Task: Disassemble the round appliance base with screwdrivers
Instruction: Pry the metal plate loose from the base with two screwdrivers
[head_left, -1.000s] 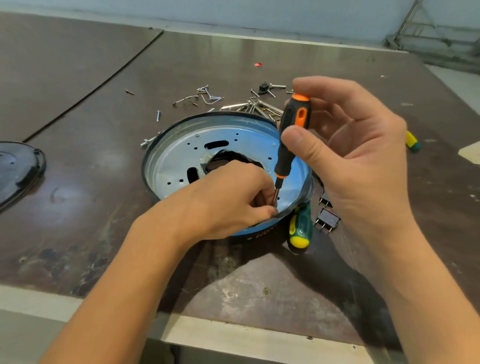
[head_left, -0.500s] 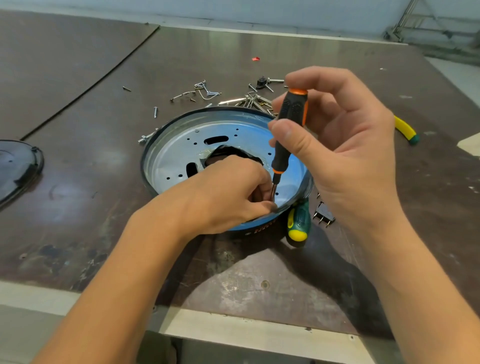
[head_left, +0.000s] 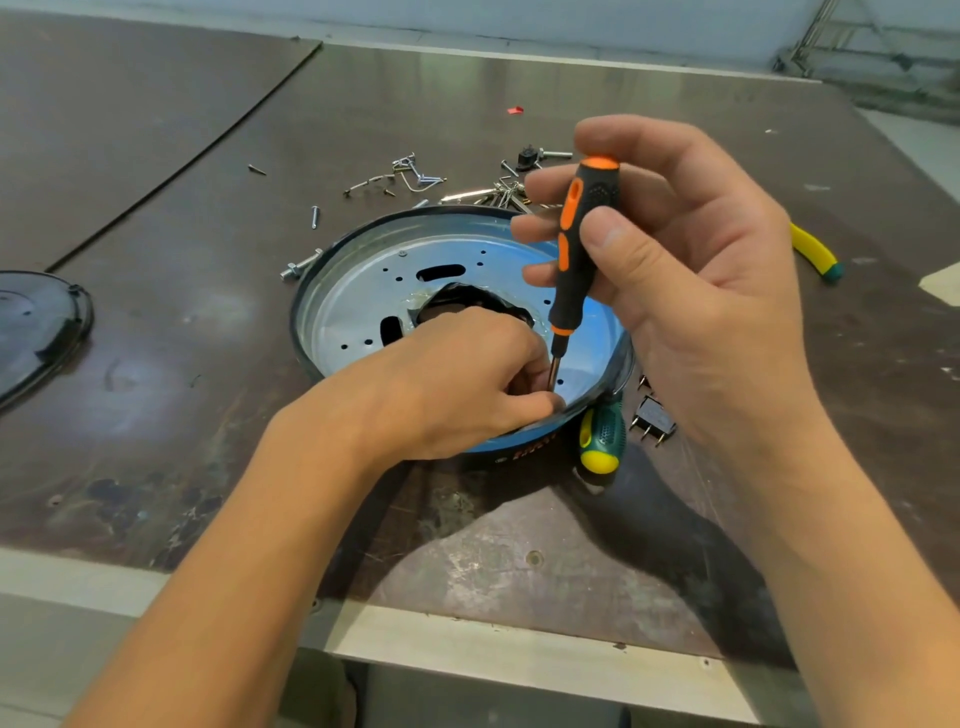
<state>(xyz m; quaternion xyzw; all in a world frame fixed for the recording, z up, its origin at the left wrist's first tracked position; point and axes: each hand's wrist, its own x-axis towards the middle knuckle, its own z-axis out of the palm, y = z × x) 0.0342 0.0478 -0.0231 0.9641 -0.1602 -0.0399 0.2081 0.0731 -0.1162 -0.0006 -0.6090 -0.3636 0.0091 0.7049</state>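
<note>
Now right fingers (head_left: 618, 244) pinch a textured screwdriver (head_left: 569, 293); left fingers (head_left: 511, 353) clasp round metal base (head_left: 358, 306).

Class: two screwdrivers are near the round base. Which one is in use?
The orange-and-black screwdriver, gripped in the right hand; the green-and-yellow screwdriver lies untouched on the table.

Dark brown worktop (head_left: 156, 441), glossy, worn: scuffs, pale scraped patches toward near edge. Second panel (head_left: 104, 130) at far left, butted against it; diagonal seam (head_left: 182, 171) between them. Pale metal edging strip (head_left: 519, 649) along near edge. Small round hole (head_left: 534, 558) in worktop near front. Far part of worktop catches soft white glare. Beyond far edge, pale grey-green surface (head_left: 467, 21), wall or floor unclear. Top right corner: metal frame (head_left: 852, 47) on light grey floor (head_left: 914, 140). Light diffuse, shadows soft.
</note>
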